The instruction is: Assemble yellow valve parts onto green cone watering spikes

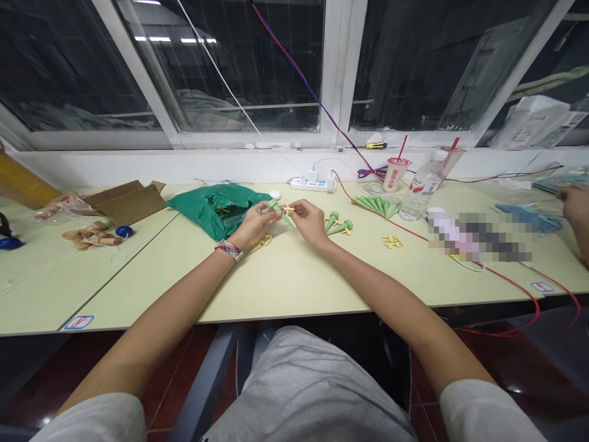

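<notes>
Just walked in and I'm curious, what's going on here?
A person at a long table holds a green plastic spike in their left hand, while their right hand pinches a small yellow piece beside it. More green spikes lie nearby, near a green plastic bag. Another person's hand shows far right.

**Green dominates my bench feed**
I see a green bag [212,212], green cones [375,205], small yellow pieces [392,242], a red cable [506,281] and a multicoloured striped wristband [229,249].
</notes>
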`<state>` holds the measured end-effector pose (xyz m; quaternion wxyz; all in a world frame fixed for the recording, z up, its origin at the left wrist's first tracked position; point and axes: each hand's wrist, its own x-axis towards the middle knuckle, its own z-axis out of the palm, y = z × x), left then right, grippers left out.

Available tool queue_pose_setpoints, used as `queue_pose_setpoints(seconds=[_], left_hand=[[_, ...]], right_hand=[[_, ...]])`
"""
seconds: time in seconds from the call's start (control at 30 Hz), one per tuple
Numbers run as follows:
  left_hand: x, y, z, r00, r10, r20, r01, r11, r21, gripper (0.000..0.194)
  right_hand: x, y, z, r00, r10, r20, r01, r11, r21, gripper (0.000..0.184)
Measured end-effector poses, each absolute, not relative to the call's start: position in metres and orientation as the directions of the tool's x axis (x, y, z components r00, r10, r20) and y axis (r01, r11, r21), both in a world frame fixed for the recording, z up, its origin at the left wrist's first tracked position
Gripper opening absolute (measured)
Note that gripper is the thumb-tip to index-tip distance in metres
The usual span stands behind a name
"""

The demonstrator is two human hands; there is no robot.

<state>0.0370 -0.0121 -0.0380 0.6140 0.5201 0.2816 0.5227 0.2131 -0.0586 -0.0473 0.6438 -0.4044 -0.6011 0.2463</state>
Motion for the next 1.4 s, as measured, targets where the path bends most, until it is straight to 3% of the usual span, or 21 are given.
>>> queue_pose_setpoints(seconds=[0.3,0.67,0.87,1.1,1.4], left_hand=[[0.038,-0.02,-0.031,0.422,0.889,0.179,-0.297,-0.051,0.953,0.056],[0.035,-0.021,-0.031,0.373,0.903,0.211,-0.22,-0.135,0.966,0.056],[0.035,-0.02,-0.033,0.351,0.905,0.24,-0.212,-0.173,0.962,0.041],[0.029,-0.015,-0.037,0.369,0.896,0.246,-0.129,-0.213,0.969,0.052],[0.029,-0.023,-0.029,0.381,0.895,0.23,-0.132,-0.193,0.972,0.054]], right_hand=[[0.213,-0.058,-0.05,0.124,0.798,0.59,0.158,0.571,-0.805,0.009],[0.217,-0.057,-0.05,0.116,0.795,0.595,0.196,0.569,-0.799,0.01],[0.22,-0.055,-0.051,0.078,0.751,0.656,0.285,0.614,-0.736,0.011],[0.224,-0.054,-0.052,0.029,0.744,0.668,0.303,0.63,-0.715,0.01],[0.23,-0.053,-0.049,-0.049,0.843,0.536,0.093,0.538,-0.838,0.014]])
